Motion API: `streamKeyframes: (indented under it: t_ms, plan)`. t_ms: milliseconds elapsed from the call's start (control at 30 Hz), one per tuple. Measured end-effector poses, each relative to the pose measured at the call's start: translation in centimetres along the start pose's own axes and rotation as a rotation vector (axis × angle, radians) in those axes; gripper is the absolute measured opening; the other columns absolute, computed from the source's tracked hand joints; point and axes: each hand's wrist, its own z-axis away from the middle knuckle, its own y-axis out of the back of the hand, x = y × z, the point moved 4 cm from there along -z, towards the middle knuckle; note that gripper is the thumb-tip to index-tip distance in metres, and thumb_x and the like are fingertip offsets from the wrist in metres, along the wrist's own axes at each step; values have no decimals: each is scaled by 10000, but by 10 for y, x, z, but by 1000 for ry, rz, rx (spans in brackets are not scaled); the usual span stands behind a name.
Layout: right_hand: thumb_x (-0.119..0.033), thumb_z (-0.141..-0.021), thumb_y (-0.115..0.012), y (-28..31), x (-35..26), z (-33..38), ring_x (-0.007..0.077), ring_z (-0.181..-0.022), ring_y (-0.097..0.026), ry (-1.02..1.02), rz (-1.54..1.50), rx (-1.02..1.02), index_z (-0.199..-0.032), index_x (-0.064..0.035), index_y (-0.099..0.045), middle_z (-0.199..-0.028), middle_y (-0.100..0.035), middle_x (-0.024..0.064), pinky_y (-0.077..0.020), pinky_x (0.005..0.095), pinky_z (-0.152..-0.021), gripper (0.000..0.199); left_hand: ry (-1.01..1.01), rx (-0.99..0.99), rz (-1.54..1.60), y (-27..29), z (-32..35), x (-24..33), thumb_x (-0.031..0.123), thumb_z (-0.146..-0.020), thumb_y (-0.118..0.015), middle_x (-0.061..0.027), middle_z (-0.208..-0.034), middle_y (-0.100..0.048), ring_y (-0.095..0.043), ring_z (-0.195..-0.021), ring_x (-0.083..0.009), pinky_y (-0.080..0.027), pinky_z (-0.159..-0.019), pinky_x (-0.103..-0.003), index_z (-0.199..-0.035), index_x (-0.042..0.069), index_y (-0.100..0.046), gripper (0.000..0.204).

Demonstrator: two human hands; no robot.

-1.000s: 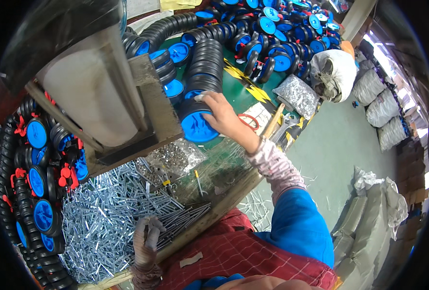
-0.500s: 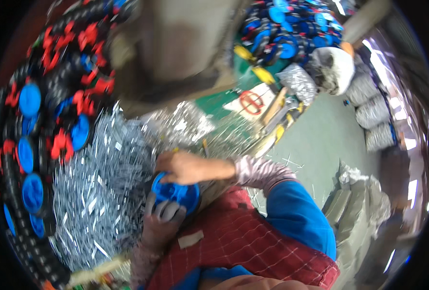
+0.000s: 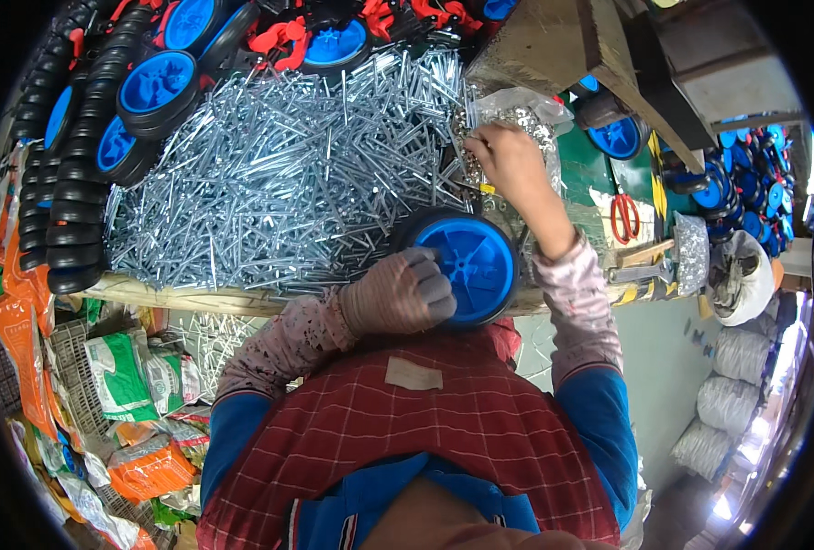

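My left hand (image 3: 401, 291), in a glove with grey fingers, is curled on the left side of a wheel (image 3: 467, 268) with a blue hub and black tyre. The wheel rests at the bench's front edge, against my apron, its hub facing up. My bare right hand (image 3: 513, 163) is over an opened clear plastic bag (image 3: 537, 112) of small shiny metal parts, beyond the wheel. Its thumb and forefinger are pinched; what they hold, if anything, is too small to tell. A wide heap of long metal pins (image 3: 279, 183) spreads left of the bag.
Blue-hubbed wheels (image 3: 159, 92) and rows of black tyres (image 3: 82, 220) border the heap at left. Red-handled scissors (image 3: 623, 216) and a wrench (image 3: 643, 272) lie at right. A box-like stand (image 3: 554, 46) rises beyond the bag. Colourful sacks (image 3: 123, 376) sit below the bench at left.
My view has turned and steadied. My right hand has left the wheel and moved to the bag of metal parts. My left hand stays on the wheel.
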Motion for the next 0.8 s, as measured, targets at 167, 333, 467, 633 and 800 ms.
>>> streamKeyframes:
  t_ms: [167, 333, 467, 633, 800]
  plan:
    - [-305, -812, -656, -46, 3, -21, 311, -912, -684, -125, 412, -106, -857, -73, -729, -822, -712, 138, -559, 424, -791, 247, 464, 394, 83, 40, 25, -6, 137, -751, -720, -131, -995, -568, -615, -917, -292, -543, -776, -398, -979, 54, -540, 302]
    - [-270, -802, -659, -35, 16, -21, 355, -813, -700, -305, 145, -118, -894, -27, -687, -862, -716, 182, -556, 436, -747, 261, 1166, 827, 840, 57, 51, -30, 125, -947, -569, -198, -1350, -494, -574, -1164, -307, -503, -970, -406, -1446, 4, -340, 562]
    - [-193, -855, -690, 11, -18, 0, 324, -827, -713, -219, -571, 99, -920, -5, -584, -849, -712, 187, -544, 385, -699, 224, 1109, 961, 1071, 54, 45, -35, 136, -963, -558, -154, -1385, -500, -551, -1231, -260, -489, -1032, -419, -1451, 27, -354, 540]
    - [-99, -870, -680, 42, -83, 13, 267, -791, -653, 255, -396, 42, -1045, -58, -682, -904, -676, 117, -551, 368, -689, 179, 1091, 925, 1038, 49, 25, -40, 176, -961, -620, -108, -1353, -537, -533, -1213, -195, -442, -1029, -345, -1431, 12, -389, 548]
    - [-56, -799, -673, 50, -112, 0, 237, -901, -635, 557, 3, 99, -1020, -68, -704, -1019, -649, 79, -562, 329, -665, 224, 1072, 863, 1108, 45, 29, -53, 160, -948, -630, -90, -1318, -551, -520, -1201, -171, -405, -1048, -332, -1424, 17, -394, 550]
